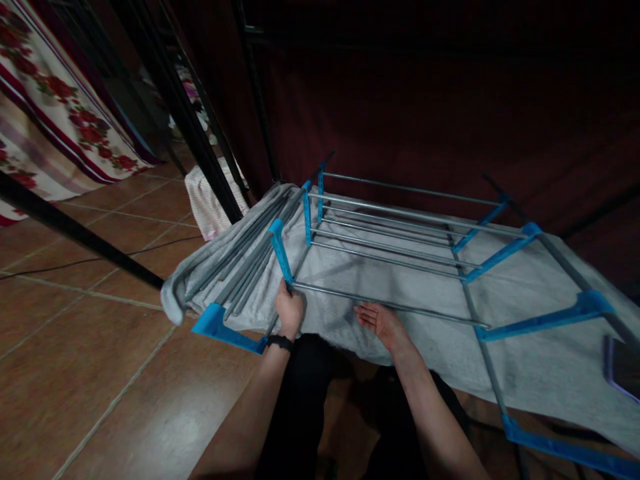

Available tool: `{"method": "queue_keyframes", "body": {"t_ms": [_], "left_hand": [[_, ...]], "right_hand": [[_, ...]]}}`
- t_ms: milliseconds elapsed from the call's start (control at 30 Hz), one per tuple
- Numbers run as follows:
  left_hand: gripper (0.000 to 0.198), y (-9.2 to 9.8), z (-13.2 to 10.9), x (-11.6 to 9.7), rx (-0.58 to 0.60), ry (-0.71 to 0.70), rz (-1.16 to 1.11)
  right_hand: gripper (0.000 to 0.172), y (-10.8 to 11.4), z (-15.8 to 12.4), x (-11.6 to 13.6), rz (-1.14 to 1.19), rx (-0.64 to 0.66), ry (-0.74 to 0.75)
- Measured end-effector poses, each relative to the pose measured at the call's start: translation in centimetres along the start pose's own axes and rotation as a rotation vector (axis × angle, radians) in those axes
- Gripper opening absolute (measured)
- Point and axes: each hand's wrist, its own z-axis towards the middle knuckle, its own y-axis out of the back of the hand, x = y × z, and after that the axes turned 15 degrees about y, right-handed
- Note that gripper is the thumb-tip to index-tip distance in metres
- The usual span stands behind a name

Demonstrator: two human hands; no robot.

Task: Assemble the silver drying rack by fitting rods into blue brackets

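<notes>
A partly assembled rack of grey metal rods and blue plastic brackets lies across a grey blanket. My left hand, with a dark band at the wrist, grips the rack's side tube just below a blue bracket. Palm up and fingers stretched out, my right hand is below the front rod and holds nothing. Several loose grey rods lie together on the blanket to the left of the rack. Another blue bracket juts out at the near left corner.
A phone lies at the right edge of the blanket. Black metal posts rise on the left, above the tiled floor. Beyond are a striped cloth and a floral curtain. A dark red wall stands behind.
</notes>
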Motion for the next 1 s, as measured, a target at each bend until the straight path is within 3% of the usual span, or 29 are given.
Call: {"method": "queue_keyframes", "body": {"t_ms": [67,133,200,333,400,500,667,1000], "left_hand": [[0.054,0.1,-0.2,-0.2,-0.007,-0.018,0.026],[0.055,0.1,-0.3,-0.3,-0.015,-0.027,0.053],[0.056,0.2,-0.3,-0.3,-0.019,-0.024,0.067],[0.054,0.1,-0.3,-0.4,-0.045,-0.006,0.117],[0.049,0.1,-0.2,-0.5,-0.062,0.003,0.153],[0.043,0.2,-0.3,-0.6,-0.080,0.035,0.209],[0.042,0.3,-0.3,-0.8,-0.086,0.076,0.264],[0.041,0.2,0.1,-0.3,-0.083,0.003,0.342]], "right_hand": [[0.032,0.2,-0.5,0.6,-0.327,0.021,0.194],[0.035,0.7,-0.7,1.2,-0.772,-0.003,0.491],[0.033,1.3,-0.6,1.8,-1.205,0.031,0.678],[0.028,2.5,0.3,2.2,-1.710,0.223,0.608],[0.027,2.8,0.6,2.5,-1.808,0.338,0.582],[0.030,3.1,0.9,3.4,-1.861,0.436,0.656],[0.036,3.0,0.5,5.2,-1.891,0.468,0.790],[0.035,1.9,-0.8,6.7,-1.960,0.455,0.911]]}}
